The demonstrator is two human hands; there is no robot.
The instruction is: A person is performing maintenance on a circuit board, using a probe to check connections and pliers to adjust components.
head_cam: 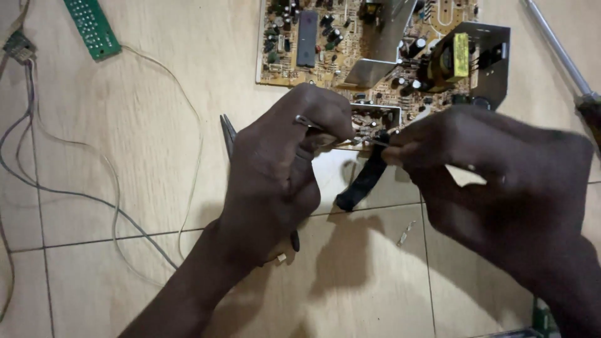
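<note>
Fingers (325, 128) of both hands pinch thin metal part (369, 141), perhaps wire.

Warm indoor light, soft shadows below hands; right hand (501, 181) motion-blurred, rest sharp.

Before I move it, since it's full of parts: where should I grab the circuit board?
Take the circuit board by its bare left edge, coming in from the left over open floor. The metal heat sinks and the yellow-taped transformer crowd the right side.
</note>
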